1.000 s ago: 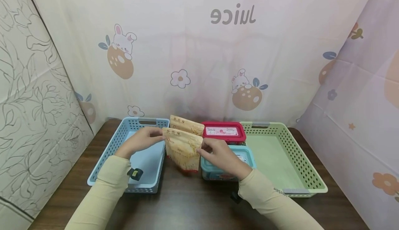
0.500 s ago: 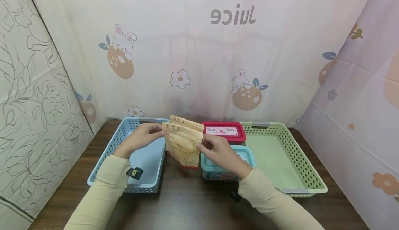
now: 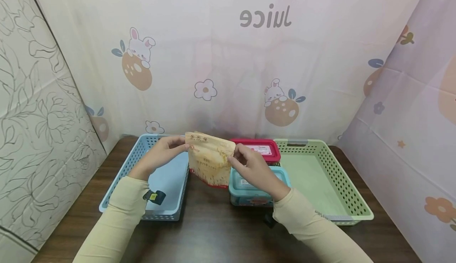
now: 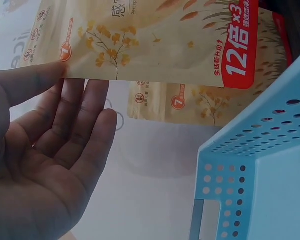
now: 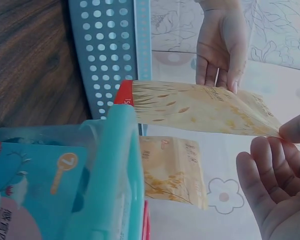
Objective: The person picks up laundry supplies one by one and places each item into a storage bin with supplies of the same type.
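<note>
A beige pouch (image 3: 210,162) with a red lower edge hangs upright between both hands, off the table. My left hand (image 3: 162,156) pinches its left edge near the top, thumb in front; the left wrist view shows that thumb on the pouch (image 4: 155,45). At the right edge, my right hand (image 3: 254,170) pinches it between thumb and fingers. Behind it stands a second, similar pouch (image 5: 172,170), nearly hidden in the head view. To the right are a teal-lidded box (image 3: 236,187) and a red-lidded box (image 3: 276,154), the teal one partly under my right hand.
On the left of the brown table (image 3: 210,223) sits a blue perforated basket (image 3: 174,211), beneath my left forearm. A light green basket (image 3: 342,176) stands on the right, behind my right forearm. A printed curtain (image 3: 228,57) closes off the back.
Both hands have raised the front pouch and moved it slightly away from me, so it now covers almost all of the rear pouch. The boxes and baskets have stayed put.
</note>
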The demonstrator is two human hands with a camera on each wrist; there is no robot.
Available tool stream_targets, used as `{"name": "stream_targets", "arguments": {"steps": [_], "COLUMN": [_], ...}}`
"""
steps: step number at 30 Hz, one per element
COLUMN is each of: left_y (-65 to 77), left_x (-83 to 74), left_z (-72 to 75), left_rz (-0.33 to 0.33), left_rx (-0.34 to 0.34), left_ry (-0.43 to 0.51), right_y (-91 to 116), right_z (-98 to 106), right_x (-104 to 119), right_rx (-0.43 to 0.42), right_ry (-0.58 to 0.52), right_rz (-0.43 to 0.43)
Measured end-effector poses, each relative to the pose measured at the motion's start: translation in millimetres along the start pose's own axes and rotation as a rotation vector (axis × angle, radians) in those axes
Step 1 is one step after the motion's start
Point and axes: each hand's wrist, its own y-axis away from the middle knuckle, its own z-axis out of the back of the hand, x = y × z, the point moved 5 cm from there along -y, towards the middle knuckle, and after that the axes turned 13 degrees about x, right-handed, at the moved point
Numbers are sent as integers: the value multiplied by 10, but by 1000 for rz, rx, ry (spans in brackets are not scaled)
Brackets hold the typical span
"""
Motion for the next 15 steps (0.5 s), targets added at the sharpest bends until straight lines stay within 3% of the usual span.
{"name": "stream_targets", "arguments": {"steps": [15], "left_y": [29], "left_x": [-22], "left_z": [36], "left_rz": [2], "left_rx": [-24], "left_ry": [71], "right_y": [-58], "right_z": [54], "right_x": [-2], "right_rx": [-30], "right_ry": [-36], "right_rz": [19]}}
